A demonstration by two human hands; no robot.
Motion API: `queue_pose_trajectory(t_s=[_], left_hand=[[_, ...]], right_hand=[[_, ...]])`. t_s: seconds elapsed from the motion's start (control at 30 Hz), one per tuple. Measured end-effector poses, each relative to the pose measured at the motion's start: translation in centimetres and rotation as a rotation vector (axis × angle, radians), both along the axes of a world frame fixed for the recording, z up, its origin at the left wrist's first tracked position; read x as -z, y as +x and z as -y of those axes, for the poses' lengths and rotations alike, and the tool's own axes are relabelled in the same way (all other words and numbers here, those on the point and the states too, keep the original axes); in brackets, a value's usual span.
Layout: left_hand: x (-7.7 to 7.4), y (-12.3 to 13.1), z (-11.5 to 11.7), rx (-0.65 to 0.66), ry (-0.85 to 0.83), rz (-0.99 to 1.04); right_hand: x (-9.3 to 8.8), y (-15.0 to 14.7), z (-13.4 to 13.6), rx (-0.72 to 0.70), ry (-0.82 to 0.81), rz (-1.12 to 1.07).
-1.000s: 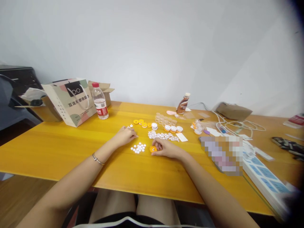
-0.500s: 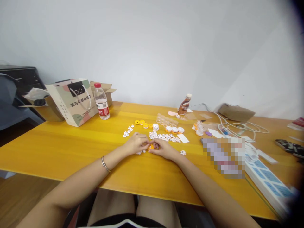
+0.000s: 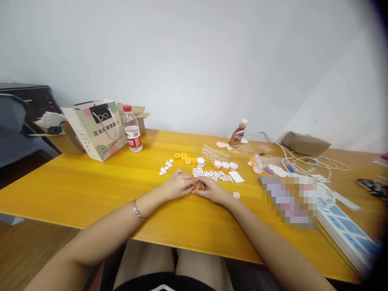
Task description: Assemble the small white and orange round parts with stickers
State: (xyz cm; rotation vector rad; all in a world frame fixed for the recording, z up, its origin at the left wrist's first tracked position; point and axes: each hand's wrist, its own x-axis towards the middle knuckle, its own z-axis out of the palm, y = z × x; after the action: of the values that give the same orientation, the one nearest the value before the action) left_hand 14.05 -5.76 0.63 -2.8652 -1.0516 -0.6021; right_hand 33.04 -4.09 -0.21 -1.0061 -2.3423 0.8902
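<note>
Between my two hands is a small round orange piece (image 3: 197,187), mostly covered by fingers. My right hand (image 3: 211,189) is closed around it. My left hand (image 3: 179,184) is closed too, its fingertips meeting the piece from the left. Just beyond the hands lies a pile of small white cut-out discs (image 3: 212,175). One such white disc (image 3: 236,195) rests apart, right of my right wrist. Yellow rings (image 3: 184,155) lie farther back, near a white round case (image 3: 200,161) and several white-and-orange cases (image 3: 225,165). Small white pegged pieces (image 3: 166,166) are scattered beyond my left hand.
At the left stand a paper bag (image 3: 100,131), a water bottle (image 3: 132,131) and a cardboard box (image 3: 139,117). A clear tray (image 3: 214,153) and brown drink bottle (image 3: 238,133) are at the back. Cables (image 3: 321,162) and a power strip (image 3: 345,226) occupy the right.
The whole view has shifted slightly. My fingers have closed in further over the orange piece, so less of it shows. The small white bits under my left hand are now hidden.
</note>
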Motion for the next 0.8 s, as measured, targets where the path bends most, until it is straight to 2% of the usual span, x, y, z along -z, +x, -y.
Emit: queue_pose_trajectory(t_s=[0.1,0.33,0.53,0.8], left_hand=[[0.0,-0.3,0.0,0.027,0.025,-0.021],[-0.4,-1.0,0.2,0.115,-0.013,-0.040],[-0.5,-1.3,0.1,0.120,-0.027,-0.007],[-0.6,-1.6,0.1,0.118,-0.090,0.013]], right_hand=[[-0.1,0.1,0.0,0.005,0.021,0.015],[0.0,0.2,0.0,-0.049,0.233,-0.036],[0.0,-0.1,0.2,-0.057,0.330,-0.006],[1.0,-0.4,0.1,-0.033,0.471,0.046]])
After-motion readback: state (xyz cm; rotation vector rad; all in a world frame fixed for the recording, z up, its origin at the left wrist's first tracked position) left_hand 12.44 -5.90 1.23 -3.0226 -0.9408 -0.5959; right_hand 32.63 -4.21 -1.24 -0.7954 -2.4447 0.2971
